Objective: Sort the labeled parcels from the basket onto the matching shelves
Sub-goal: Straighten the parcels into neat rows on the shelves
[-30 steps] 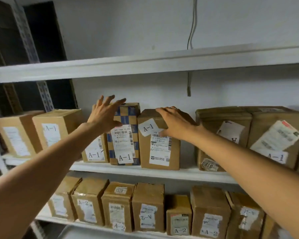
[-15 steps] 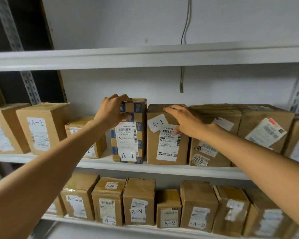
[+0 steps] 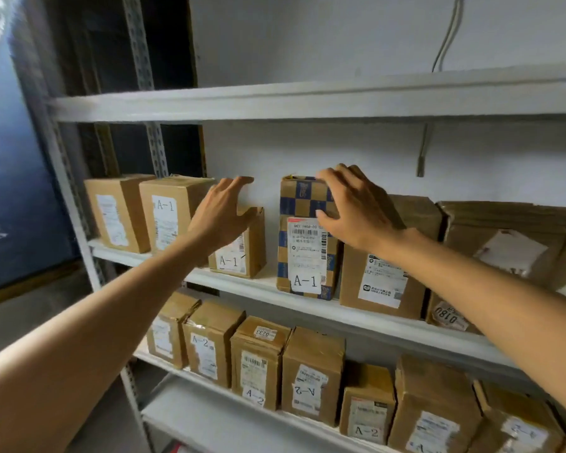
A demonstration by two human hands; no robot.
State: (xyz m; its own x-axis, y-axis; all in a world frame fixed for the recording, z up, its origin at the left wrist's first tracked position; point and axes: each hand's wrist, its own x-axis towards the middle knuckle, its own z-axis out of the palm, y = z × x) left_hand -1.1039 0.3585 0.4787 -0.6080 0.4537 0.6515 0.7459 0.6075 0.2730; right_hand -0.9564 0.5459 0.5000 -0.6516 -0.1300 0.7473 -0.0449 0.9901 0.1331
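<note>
A blue-and-tan checkered parcel (image 3: 303,204) labeled A-1 stands on the middle shelf (image 3: 307,305). My right hand (image 3: 356,210) grips its top right corner, fingers over the top and thumb on the front face. A brown parcel (image 3: 383,282) stands against its right side, partly behind my wrist. My left hand (image 3: 221,214) hovers with fingers spread and holds nothing, in front of a small brown A-1 parcel (image 3: 239,256) left of the checkered one. Two more brown parcels (image 3: 170,210) stand further left. The basket is out of view.
Several parcels labeled A-2 (image 3: 311,377) line the lower shelf. Larger worn boxes (image 3: 510,237) fill the middle shelf's right end. A bare upper shelf (image 3: 307,99) runs above. The perforated metal upright (image 3: 69,178) marks the rack's left edge, with floor beyond.
My left hand let go of the checkered parcel's top and moved left with fingers spread. My right hand shifted from the brown parcel onto the checkered one. My head moved right and closer.
</note>
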